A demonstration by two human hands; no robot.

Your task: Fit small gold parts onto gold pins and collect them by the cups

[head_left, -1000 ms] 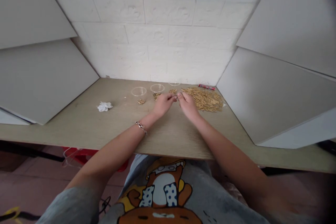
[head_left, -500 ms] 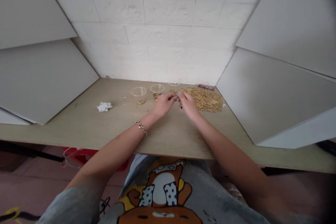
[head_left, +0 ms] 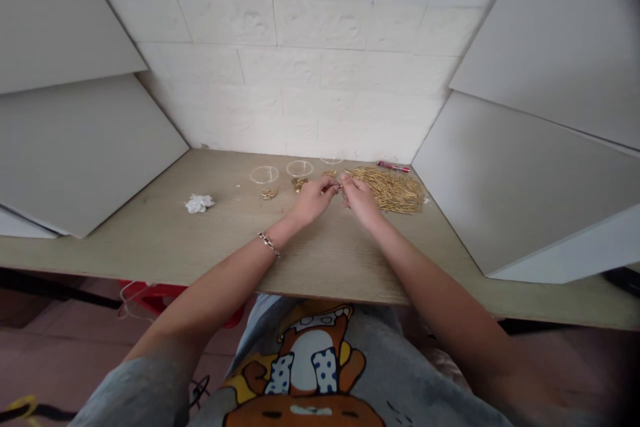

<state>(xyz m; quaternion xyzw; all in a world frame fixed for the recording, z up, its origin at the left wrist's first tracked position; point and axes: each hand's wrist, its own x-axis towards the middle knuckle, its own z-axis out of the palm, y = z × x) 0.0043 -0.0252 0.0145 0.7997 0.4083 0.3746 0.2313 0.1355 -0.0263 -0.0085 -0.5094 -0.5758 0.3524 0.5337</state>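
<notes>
My left hand (head_left: 316, 197) and my right hand (head_left: 358, 199) nearly meet above the table, each with its fingers pinched together. Whatever they hold between the fingertips is too small to name. Just right of my right hand lies a wide pile of thin gold-coloured sticks (head_left: 399, 191). Beyond my left hand are clear round containers, one (head_left: 264, 175) with small gold pieces (head_left: 268, 194) at its base, another (head_left: 299, 169) with darker gold pieces (head_left: 299, 184). A third clear rim (head_left: 332, 159) stands by the wall, with gold pieces (head_left: 329, 174) near it.
A crumpled white tissue (head_left: 199, 203) lies on the left of the wooden table (head_left: 215, 250). A red tube-like item (head_left: 393, 166) rests behind the stick pile. Grey panels stand at the left (head_left: 90, 153) and right (head_left: 540, 187), and a white wall (head_left: 300, 87) closes off the back.
My two hands have shifted slightly, with a small gap now between their fingertips. My right hand's fingers have curled a little differently. The containers and the pile look the same.
</notes>
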